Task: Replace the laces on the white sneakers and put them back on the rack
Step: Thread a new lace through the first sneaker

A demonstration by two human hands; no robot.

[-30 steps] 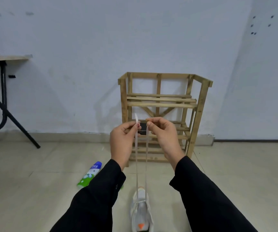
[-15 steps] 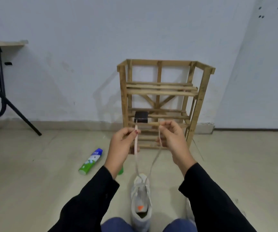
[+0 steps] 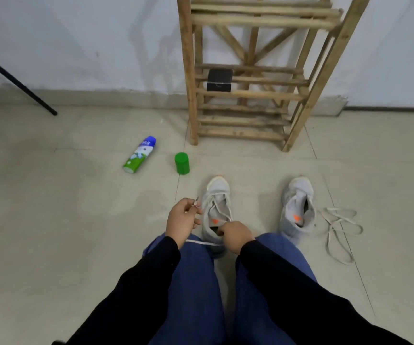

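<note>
Here the left hand (image 3: 181,220) pinches one tip of a flat white lace (image 3: 217,194) between thumb and curled fingers, at nine o'clock of a half-laced grey-white knit sneaker (image 3: 217,185) with an orange tab. The right hand (image 3: 235,234), fingers curled, grips a strand of the lace at the sneaker's collar.

At twelve o'clock a slatted wooden shoe rack (image 3: 188,70) stands against the wall. At three o'clock sits an unlaced second sneaker (image 3: 298,195), with a loose white lace (image 3: 338,225) tangled beside it. At ten o'clock lies a green-and-blue spray can (image 3: 140,155), and at eleven stands a green plastic cap (image 3: 181,163). A small black box (image 3: 219,79) rests on a middle shelf of the rack.

The floor is beige tile (image 3: 51,207) and the wall (image 3: 76,46) is white.
</note>
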